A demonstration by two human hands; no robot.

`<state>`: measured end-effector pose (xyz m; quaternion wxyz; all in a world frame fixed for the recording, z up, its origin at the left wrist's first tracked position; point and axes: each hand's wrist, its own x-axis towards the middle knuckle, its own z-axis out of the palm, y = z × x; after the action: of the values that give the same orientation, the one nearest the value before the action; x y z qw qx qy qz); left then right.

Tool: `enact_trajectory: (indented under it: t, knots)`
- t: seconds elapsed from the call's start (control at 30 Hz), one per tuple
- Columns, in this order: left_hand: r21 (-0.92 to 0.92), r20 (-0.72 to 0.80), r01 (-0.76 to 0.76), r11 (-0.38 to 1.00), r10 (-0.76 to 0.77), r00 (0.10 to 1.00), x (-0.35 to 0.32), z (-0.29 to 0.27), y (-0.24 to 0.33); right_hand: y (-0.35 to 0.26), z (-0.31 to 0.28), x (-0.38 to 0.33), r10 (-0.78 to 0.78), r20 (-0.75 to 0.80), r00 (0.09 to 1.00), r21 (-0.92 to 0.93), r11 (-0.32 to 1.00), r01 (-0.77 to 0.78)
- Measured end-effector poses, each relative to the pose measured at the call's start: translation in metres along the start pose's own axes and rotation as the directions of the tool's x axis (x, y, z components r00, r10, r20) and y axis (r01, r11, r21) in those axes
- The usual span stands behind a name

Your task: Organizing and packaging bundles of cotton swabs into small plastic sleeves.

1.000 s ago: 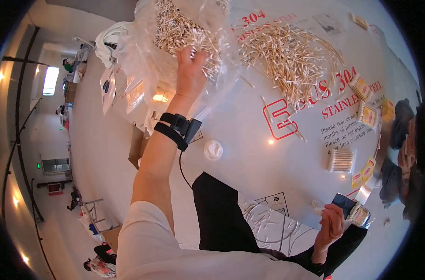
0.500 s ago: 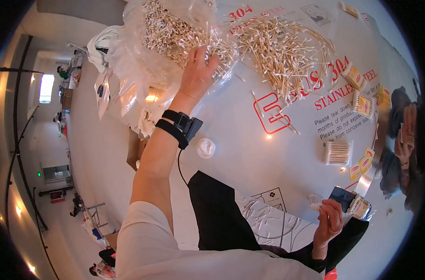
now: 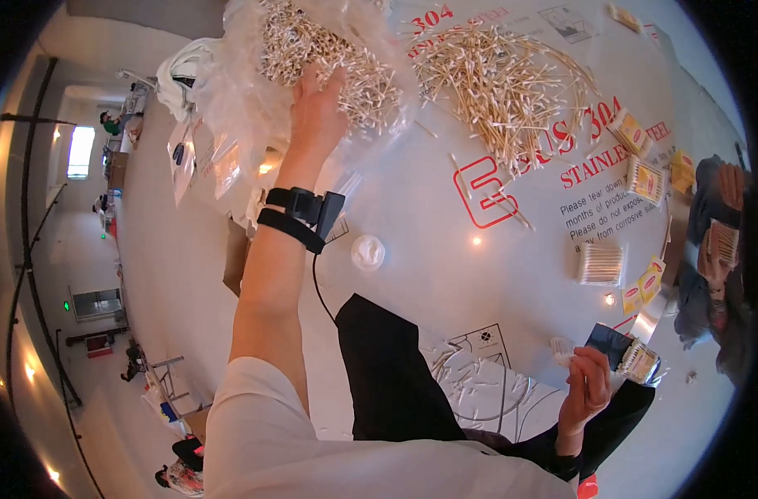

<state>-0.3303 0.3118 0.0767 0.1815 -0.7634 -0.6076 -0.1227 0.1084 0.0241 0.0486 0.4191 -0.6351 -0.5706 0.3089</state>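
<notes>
Loose cotton swabs (image 3: 366, 87) fill a clear plastic bag (image 3: 229, 108) at the far side of the table. My left hand (image 3: 319, 116) reaches in from the near side, fingers apart and touching the swabs; its fingertips are partly hidden among them. A black strap with a small device (image 3: 300, 212) is round my left wrist. At the lower right, my right hand (image 3: 589, 389) is closed, pinching a small clear plastic packet (image 3: 562, 350). Beside it, a pack of swabs (image 3: 639, 364) stands next to a dark flat piece (image 3: 609, 343) near the table edge.
A second heap of swabs (image 3: 512, 87) lies right of the bag. Several packed swabs (image 3: 602, 264) and yellow cards (image 3: 645, 284) lie along the right side. A round white container (image 3: 368, 252) stands mid-table. Hands with a swab pack (image 3: 722, 243) show at the far right.
My left hand has moved left within the bag, from the right part of the swabs toward their middle. My right hand stays nearly in place with the clear packet.
</notes>
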Motion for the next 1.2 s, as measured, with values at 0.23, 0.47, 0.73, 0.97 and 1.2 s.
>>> enact_trajectory:
  t: [0.23, 0.47, 0.73, 0.97, 1.2]
  knots:
    - [-0.356, -0.076, 0.216, 0.909, -0.259, 0.963, -0.021, -0.076, 0.039, -0.012, 0.001, 0.004, 0.013, -0.024, 1.000, 0.038, 0.999, -0.012]
    - [-0.894, 0.229, 0.216, 0.392, -0.015, 0.973, -0.127, -0.117, 0.212, -0.013, -0.002, -0.007, -0.019, -0.083, 0.996, 0.098, 0.995, 0.027]
    - [-0.995, 0.070, 0.055, 0.088, 0.173, 0.982, -0.191, -0.148, 0.325, -0.024, -0.026, -0.035, 0.017, -0.042, 0.999, 0.263, 0.965, -0.005]
    - [-0.978, 0.185, 0.172, 0.121, 0.108, 0.977, -0.198, -0.161, 0.335, -0.032, -0.039, -0.052, -0.029, -0.049, 0.998, 0.284, 0.958, 0.042]
    - [-0.964, -0.033, -0.063, 0.257, 0.120, 0.992, -0.197, -0.164, 0.337, -0.031, -0.040, -0.053, -0.070, -0.074, 0.995, 0.336, 0.938, 0.091]
